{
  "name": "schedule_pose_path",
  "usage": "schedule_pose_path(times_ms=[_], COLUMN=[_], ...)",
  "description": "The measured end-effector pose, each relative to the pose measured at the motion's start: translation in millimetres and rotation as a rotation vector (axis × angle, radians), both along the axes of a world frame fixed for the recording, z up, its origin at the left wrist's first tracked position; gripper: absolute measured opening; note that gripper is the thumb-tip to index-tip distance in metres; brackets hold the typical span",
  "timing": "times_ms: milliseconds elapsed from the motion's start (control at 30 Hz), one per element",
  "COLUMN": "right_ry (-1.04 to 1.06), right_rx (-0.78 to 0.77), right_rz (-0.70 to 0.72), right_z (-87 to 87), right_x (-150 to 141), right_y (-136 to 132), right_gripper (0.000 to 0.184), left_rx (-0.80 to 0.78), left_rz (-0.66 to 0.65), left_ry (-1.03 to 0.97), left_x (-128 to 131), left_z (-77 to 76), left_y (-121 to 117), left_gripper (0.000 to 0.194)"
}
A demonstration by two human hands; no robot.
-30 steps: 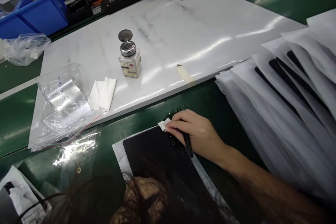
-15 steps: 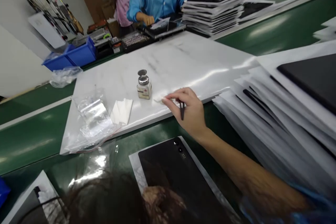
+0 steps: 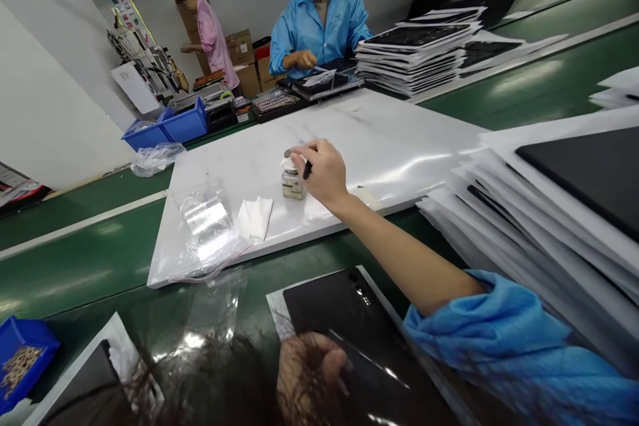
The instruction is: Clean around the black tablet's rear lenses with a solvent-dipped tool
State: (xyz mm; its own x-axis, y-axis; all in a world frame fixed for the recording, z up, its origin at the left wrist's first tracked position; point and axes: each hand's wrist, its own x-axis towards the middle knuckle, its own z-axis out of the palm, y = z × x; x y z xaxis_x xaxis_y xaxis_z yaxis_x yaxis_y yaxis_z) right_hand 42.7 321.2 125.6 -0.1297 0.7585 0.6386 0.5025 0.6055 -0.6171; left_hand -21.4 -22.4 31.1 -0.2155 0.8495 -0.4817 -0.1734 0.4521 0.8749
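Note:
My right hand (image 3: 323, 172) is over a small glass dispenser bottle (image 3: 293, 188) on the white board (image 3: 399, 136). Its closed fingers pinch a white wipe (image 3: 287, 164) against the bottle's metal top, and a slim black tool (image 3: 307, 170) is tucked in the same hand. My left hand (image 3: 312, 373) rests with curled fingers on a black tablet back cover (image 3: 329, 303) with camera holes, lying on a white sheet. Strands of hair partly hide this hand, and whether it holds anything is unclear. A folded white cloth (image 3: 253, 218) lies left of the bottle.
Clear plastic bags (image 3: 207, 229) lie on the board's left. A tall stack of covers with paper sheets (image 3: 499, 213) leans at right. Across the board a co-worker in blue (image 3: 322, 26) sits by another stack (image 3: 414, 53). A blue bin (image 3: 30, 359) of small parts stands lower left.
My right hand has moved left and away from me, bringing the wipe from beside the bottle onto its top. The view has tilted up. My left hand stays on the cover.

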Motion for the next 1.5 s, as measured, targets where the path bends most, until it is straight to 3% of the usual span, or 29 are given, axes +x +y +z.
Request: schedule_pose_path(times_ms=[100,167,300,400,533,633,833,1033,1167,1400,1500], right_ry=[0.271,0.482,0.481,0.417,0.374,0.358,0.354,0.322,0.338,0.367,0.476], right_rx=[-0.01,-0.178,-0.782,-0.945,-0.983,-0.973,-0.968,-1.007,-0.938,-0.742,-0.738], right_rz=[0.138,0.299,0.603,0.662,0.651,0.633,0.619,0.589,0.614,0.809,0.583], right_z=[-0.3,-3.5,-23.9,-52.9,-85.8,-92.6,-82.4,-57.3,-47.2,-53.6,-63.2], right_x=[24,49,117,163,187,186,179,171,171,176,175], right_y=[-41,-84,-167,-197,-210,-216,-224,-223,-224,-238,-233], right_gripper=[0.07,0.083,0.068,0.057,0.052,0.049,0.047,0.045,0.035,0.023,0.029], left_rx=[0.017,0.025,0.038,0.041,0.054,0.061,0.051,0.056,0.051,-0.018,-0.038], left_rz=[-0.016,0.025,0.049,0.075,0.096,0.097,0.087,0.061,0.065,0.113,0.129], left_ry=[-0.037,-0.049,-0.054,-0.019,0.072,0.163,0.26,0.285,0.284,0.29,0.278], left_x=[-5,-4,0,2,3,4,5,3,4,11,9], left_z=[-9.1,-9.5,-6.6,-5.0,3.7,16.4,32.7,31.7,32.8,40.0,37.8], left_y=[-2,-8,-15,-15,-17,-18,-20,-19,-18,-19,-20], left_gripper=[0.039,0.034,0.032,0.032,0.028,0.019,0.015,0.016,0.014,0.018,0.017])
